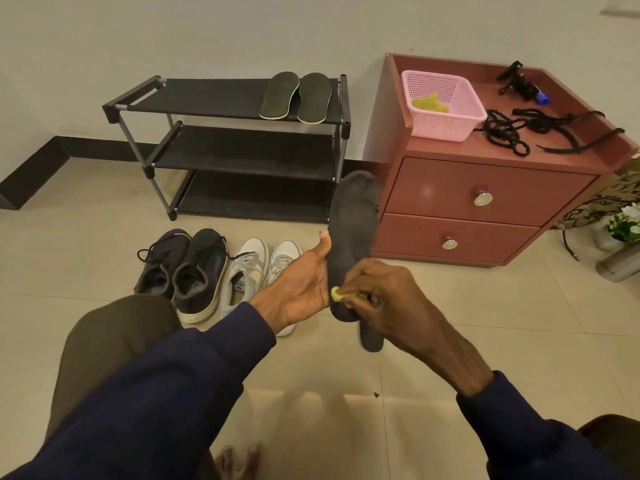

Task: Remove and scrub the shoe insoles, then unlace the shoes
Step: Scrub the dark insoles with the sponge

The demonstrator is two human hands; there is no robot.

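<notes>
Head view. Left hand (pixel 304 289) grips the insole (pixel 353 230) by one edge, thumb hooked over the rim. The insole is held in the air in front of the red cabinet (pixel 485 188). Right hand (pixel 384 296) pinches a yellow sponge (pixel 337 294) against its heel end.

Risk: the grip is one-sided, so hard rubbing may bend the insole or twist it loose.

Insole: dark grey, worn, toe edge frayed.
</notes>
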